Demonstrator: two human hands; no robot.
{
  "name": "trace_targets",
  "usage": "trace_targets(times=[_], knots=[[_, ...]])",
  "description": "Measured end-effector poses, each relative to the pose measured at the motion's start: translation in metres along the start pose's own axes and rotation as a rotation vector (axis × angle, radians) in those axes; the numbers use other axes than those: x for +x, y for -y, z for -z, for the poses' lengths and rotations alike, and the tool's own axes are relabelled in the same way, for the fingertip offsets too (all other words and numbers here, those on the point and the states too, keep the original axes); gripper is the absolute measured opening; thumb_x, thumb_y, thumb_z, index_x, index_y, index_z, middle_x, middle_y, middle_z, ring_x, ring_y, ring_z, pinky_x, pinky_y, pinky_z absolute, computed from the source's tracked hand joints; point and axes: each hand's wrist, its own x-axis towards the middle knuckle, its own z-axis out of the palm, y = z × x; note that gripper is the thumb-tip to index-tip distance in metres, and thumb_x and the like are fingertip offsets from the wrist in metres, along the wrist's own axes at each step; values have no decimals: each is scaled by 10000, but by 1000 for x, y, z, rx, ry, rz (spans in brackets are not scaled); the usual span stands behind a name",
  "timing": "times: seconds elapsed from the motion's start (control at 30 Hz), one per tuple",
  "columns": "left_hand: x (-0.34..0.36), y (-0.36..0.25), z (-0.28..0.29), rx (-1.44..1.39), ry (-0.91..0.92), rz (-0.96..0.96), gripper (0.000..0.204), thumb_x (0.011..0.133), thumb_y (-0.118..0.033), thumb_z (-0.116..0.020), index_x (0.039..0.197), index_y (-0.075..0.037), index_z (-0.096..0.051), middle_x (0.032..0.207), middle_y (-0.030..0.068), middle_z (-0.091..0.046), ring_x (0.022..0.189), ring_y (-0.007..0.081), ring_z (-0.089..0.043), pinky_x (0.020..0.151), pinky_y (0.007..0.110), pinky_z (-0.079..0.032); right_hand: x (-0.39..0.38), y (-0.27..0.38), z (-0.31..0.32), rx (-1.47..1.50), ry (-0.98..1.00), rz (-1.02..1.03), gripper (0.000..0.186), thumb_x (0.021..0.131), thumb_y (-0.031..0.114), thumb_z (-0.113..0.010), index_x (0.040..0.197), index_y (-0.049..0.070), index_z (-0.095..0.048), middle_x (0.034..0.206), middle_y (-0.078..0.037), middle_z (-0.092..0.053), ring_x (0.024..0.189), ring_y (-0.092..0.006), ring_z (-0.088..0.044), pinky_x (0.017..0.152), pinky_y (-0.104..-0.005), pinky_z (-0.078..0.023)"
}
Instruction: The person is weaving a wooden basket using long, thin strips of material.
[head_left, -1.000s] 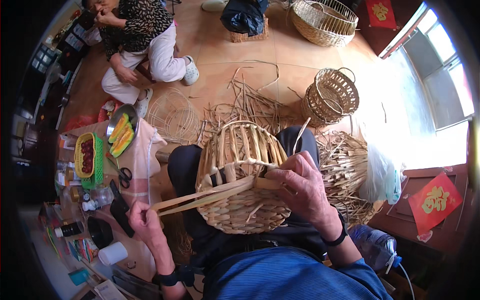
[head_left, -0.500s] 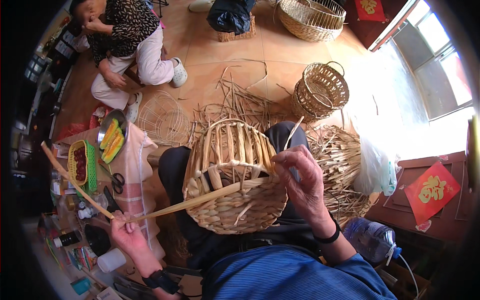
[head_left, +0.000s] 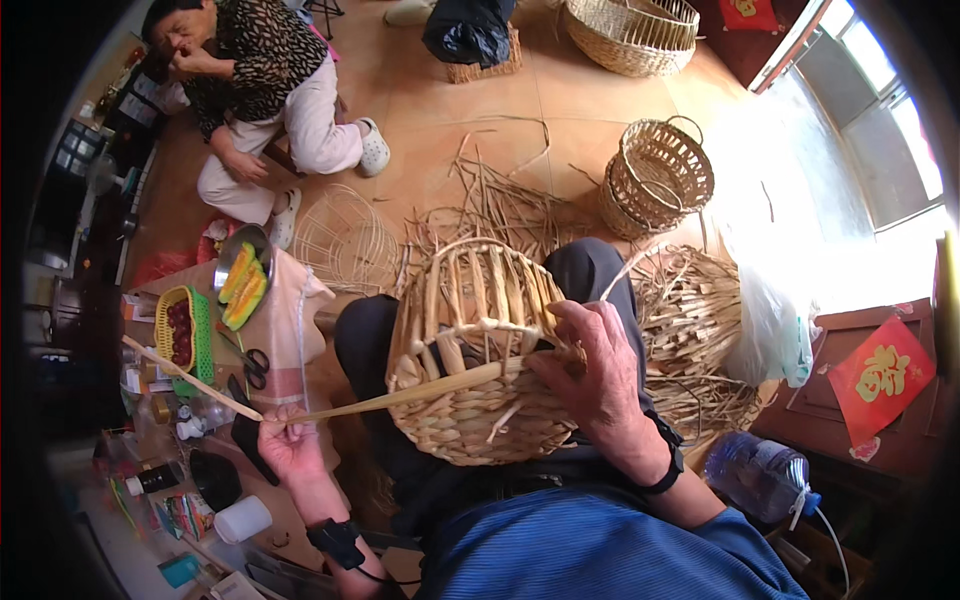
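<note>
A half-woven basket rests on my lap, its lower wall thickly plaited and bare uprights arching to a hoop at its far side. A flat, pale plant-fibre strip runs across its wall. Out to the left, my left hand is closed on this strip and holds it taut; the strip's loose end sticks out past the fingers. My right hand is closed at the basket's right side, thumb and fingers gripping the edge where the strip arrives. Its fingertips are partly hidden. A thin strand rises behind that hand.
At left, a cloth-covered table bears a bowl of cut melon, scissors and a yellow-green basket. Loose fibre litters the floor; a finished basket and fibre bundle lie right. A person sits far left.
My right hand has come down from above the rim onto the basket's right side. My left hand still holds the strip. The whole view has shifted slightly.
</note>
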Motion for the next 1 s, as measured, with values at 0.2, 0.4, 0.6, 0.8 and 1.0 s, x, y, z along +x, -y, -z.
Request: trace_targets(times=[0.2,0.4,0.6,0.8,1.0], knots=[[-15,-17,-28,22,256,-25,261,740,116,-591,872,-73,-468,832,56,-460,633,163,-390,593,281,-368,1,-4,8,-100,-110,185,455,817,165,-869,1230,93,-693,1051,-110,-636,973,-327,-615,814,-451,-524],[-26,-20,-43,148,305,-118,275,761,111,-586,913,-79,-459,876,53,-450,654,144,-382,595,263,-357,15,8,1,-275,158,358,284,807,161,-800,1081,182,-727,977,-28,-601,940,-277,-585,818,-429,-465],[-47,-35,-73,257,403,-151,174,912,8,-587,971,-79,-449,943,76,-464,647,138,-393,551,272,-368,37,31,-2,-27,140,417,343,849,189,-755,1175,101,-697,1014,-63,-611,998,-294,-592,872,-436,-480],[-67,-46,-115,153,681,-139,144,965,5,-562,992,-64,-438,974,87,-458,646,134,-422,512,269,-375,40,47,-29,79,319,540,272,904,173,-709,1139,41,-676,974,-88,-591,983,-313,-604,847,-440,-514],[-77,-7,-154,31,691,-79,142,998,15,-546,1049,-82,-455,992,58,-471,665,116,-449,549,267,-414,45,61,4,478,431,358,268,899,216,-872,1013,29,-718,862,-80,-609,802,-292,-652,694,-428,-536]])
